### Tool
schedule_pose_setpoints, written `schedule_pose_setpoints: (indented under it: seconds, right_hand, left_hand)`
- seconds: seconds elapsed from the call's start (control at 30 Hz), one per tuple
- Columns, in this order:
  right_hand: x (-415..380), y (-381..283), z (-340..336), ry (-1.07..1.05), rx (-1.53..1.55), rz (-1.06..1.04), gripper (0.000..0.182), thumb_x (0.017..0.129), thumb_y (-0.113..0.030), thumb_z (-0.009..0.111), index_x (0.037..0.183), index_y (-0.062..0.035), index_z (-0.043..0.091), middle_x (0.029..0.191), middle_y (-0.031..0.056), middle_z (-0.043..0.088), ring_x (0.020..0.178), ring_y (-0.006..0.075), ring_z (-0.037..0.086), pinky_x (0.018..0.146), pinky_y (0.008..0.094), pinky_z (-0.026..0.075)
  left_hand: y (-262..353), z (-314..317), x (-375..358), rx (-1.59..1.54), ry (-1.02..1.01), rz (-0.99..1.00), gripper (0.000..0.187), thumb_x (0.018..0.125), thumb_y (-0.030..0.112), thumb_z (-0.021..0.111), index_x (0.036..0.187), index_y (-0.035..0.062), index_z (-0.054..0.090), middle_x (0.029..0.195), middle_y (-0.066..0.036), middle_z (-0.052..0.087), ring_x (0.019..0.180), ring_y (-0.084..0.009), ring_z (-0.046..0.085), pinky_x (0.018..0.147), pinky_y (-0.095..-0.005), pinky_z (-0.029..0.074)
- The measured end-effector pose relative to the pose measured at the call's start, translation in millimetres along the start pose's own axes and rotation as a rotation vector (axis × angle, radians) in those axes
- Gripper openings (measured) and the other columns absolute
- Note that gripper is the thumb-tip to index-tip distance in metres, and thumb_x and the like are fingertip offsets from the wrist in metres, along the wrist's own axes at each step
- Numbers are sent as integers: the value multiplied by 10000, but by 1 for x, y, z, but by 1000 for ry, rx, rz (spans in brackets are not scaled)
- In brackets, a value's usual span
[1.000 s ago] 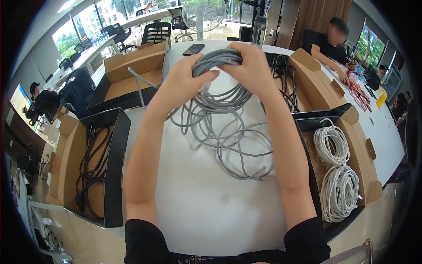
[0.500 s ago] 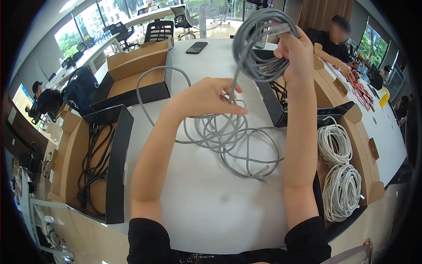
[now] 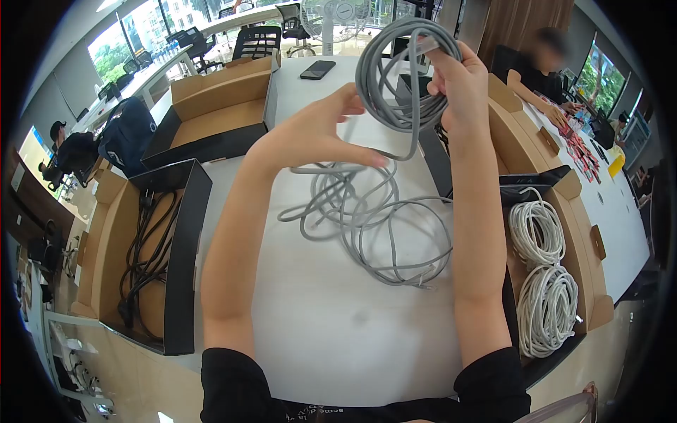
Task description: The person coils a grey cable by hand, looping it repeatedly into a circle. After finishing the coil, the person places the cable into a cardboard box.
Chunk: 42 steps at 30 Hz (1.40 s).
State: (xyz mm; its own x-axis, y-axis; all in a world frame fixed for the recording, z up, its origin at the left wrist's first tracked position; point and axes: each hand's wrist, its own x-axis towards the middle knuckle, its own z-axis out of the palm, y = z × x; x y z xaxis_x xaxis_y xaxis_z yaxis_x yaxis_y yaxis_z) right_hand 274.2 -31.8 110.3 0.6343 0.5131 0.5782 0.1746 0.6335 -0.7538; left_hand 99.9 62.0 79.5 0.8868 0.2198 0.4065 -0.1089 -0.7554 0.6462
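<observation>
A grey network cable is wound into a coil (image 3: 368, 84) of several loops, raised over the far part of the table. My right hand (image 3: 460, 81) grips the coil at its right side, with a clear plug near the fingers. From the coil a strand drops and bends back toward the thumb tip of my left hand (image 3: 310, 137). That hand is open beside the coil, thumb and fingers spread apart. Below, the rest of the grey cable (image 3: 395, 261) lies in loose, tangled loops on the white table (image 3: 331, 338), a clear plug at its near end.
At left, one black box (image 3: 180, 282) holds black power cords (image 3: 144, 261); another open box (image 3: 211, 137) stands behind it. On the right, a box (image 3: 575, 247) contains white cable coils (image 3: 546, 303). A phone (image 3: 318, 70) lies at the back. A person (image 3: 539, 77) sits far right.
The coil and my right hand have moved slightly left and nearer. My left hand has opened wider and shifted left; the large cable loop around its forearm has been drawn in.
</observation>
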Motion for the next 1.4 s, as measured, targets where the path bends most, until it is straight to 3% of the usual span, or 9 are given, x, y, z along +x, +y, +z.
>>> schedule_pose_setpoints:
  seconds: [0.2,0.3,0.53,0.63,0.8,1.1,1.23,1.27,1.4]
  right_hand:
    - [0,12,5,35,-100,-76,185,707,-148,726,700,-30,584,549,-43,451,428,29,327,369,200,228]
    - [-1,17,12,33,-171,-185,181,710,-144,723,700,-30,584,531,-60,421,439,21,316,385,202,211]
    - [-4,9,10,-171,108,186,145,720,-127,708,746,-62,580,498,-73,355,414,26,277,391,198,240]
    - [-7,12,17,-187,184,285,132,736,-117,692,772,-66,576,494,-81,338,407,24,275,391,192,240]
    - [-16,15,19,-310,214,373,193,720,-132,701,824,-30,574,549,-40,437,419,50,384,422,197,348]
    - [-17,19,31,-286,-534,-250,448,633,-212,766,971,5,569,676,35,604,597,116,583,551,234,464]
    - [-22,10,37,-328,-555,-729,673,729,-398,697,1281,-156,397,953,104,538,698,182,561,585,265,472]
    - [-24,12,35,-366,-525,-652,656,612,-200,745,1183,-18,478,898,105,611,802,134,578,709,272,460]
    - [-27,-5,20,-848,-523,-242,648,581,-161,672,1182,-4,484,943,134,609,829,250,588,729,318,463]
  left_hand:
    - [11,31,10,-142,423,277,1249,551,418,802,1344,-45,-45,1302,-277,298,1171,-355,406,995,-387,304]
    - [20,38,9,349,724,345,1209,587,372,787,1341,-51,-57,1292,-255,330,1132,-292,461,941,-341,367]
    - [11,3,4,-468,204,82,363,876,196,491,1171,-15,462,979,-134,615,935,-192,594,795,-280,469]
    - [14,6,2,-761,239,55,339,908,265,464,1110,-7,479,950,-130,613,909,-179,597,780,-284,479]
    - [16,7,6,-801,384,117,412,912,468,363,777,81,397,566,21,360,537,-87,417,704,-345,500]
    - [20,-12,-3,-618,429,-69,473,869,527,430,738,71,432,477,41,327,435,-57,375,513,-226,396]
    - [21,-12,-5,-303,320,-152,450,858,465,497,688,50,464,467,34,370,415,-60,385,481,-211,373]
    - [23,-10,-4,-218,320,-169,446,858,452,503,672,48,469,471,31,382,418,-62,395,482,-211,373]
    - [24,-2,-8,112,323,-35,352,822,335,558,758,-11,583,498,-32,450,417,-79,374,437,-235,331]
